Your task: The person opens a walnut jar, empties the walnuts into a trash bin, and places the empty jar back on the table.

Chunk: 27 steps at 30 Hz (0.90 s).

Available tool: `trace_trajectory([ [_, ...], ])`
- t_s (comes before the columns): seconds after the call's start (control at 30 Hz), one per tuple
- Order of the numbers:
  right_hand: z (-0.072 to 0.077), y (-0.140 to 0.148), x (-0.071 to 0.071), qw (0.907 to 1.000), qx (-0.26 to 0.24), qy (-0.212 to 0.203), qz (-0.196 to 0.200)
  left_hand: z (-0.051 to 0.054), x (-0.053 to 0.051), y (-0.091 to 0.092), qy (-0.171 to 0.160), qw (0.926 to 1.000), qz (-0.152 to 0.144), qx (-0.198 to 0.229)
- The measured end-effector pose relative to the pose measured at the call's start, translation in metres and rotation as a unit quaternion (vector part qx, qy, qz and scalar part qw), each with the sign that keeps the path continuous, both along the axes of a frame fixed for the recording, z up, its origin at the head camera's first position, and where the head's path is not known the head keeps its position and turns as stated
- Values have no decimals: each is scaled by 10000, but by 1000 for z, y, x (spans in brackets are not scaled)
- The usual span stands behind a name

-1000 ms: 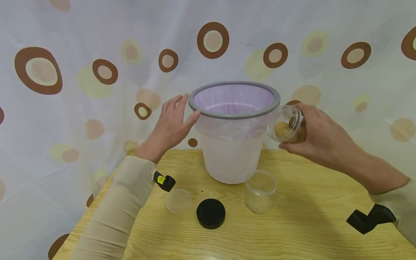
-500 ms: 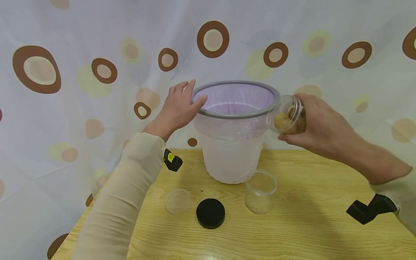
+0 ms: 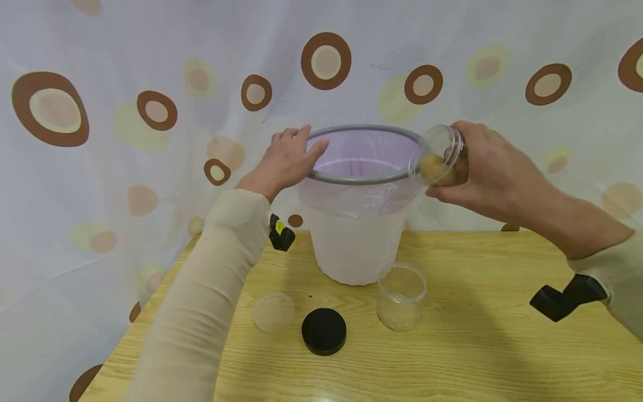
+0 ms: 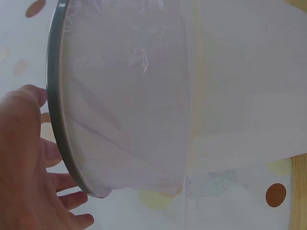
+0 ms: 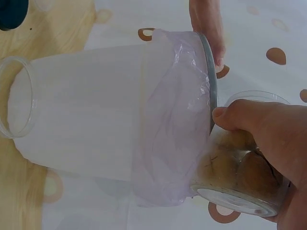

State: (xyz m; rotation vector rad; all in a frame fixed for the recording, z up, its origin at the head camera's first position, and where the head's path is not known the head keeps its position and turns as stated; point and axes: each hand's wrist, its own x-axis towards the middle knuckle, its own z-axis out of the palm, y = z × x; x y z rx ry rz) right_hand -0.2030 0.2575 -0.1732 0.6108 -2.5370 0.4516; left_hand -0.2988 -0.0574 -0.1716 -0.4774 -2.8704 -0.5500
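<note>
In the head view a white bin stands on the table, its grey rim lined with a thin purple bag. My left hand rests at the left of the rim, fingers loosely extended; the left wrist view has its fingers along the rim's edge. At the right side my right hand grips a clear jar, tilted sideways beside the rim. Several brown rounded pieces lie inside the jar; their kind is unclear. My palm hides part of it.
On the wooden table before the bin stand a clear plastic tub, a black round lid and a translucent disc. A curtain with brown and yellow circles hangs behind.
My left hand has moved up and right onto the bin's rim. The right hand has lifted the jar higher, level with the rim. Bin, tub and lids stay put.
</note>
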Motion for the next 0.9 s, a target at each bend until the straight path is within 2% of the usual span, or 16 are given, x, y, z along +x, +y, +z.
trace_trajectory([
  [0.2, 10, -4, -6, 9997, 167, -37, -164, 0, -6, 4, -280, 9993, -46, -255],
  [0.37, 17, -8, -13, 9991, 344, 18, -236, 2, -9, 7, -537, 9984, -2, -189],
  [0.47, 21, -11, -17, 9988, 438, 19, -236, 4, -10, 12, -575, 9982, -28, -178],
  [0.63, 27, -18, -24, 9979, 566, -117, -303, 6, -13, 21, -471, 9970, -159, -596],
  [0.73, 30, -20, -28, 9975, 607, -145, -336, 4, -14, 24, -492, 9961, -91, -723],
  [0.9, 34, -22, -34, 9966, 700, -155, -406, 2, -13, 28, -583, 9960, 60, -674],
])
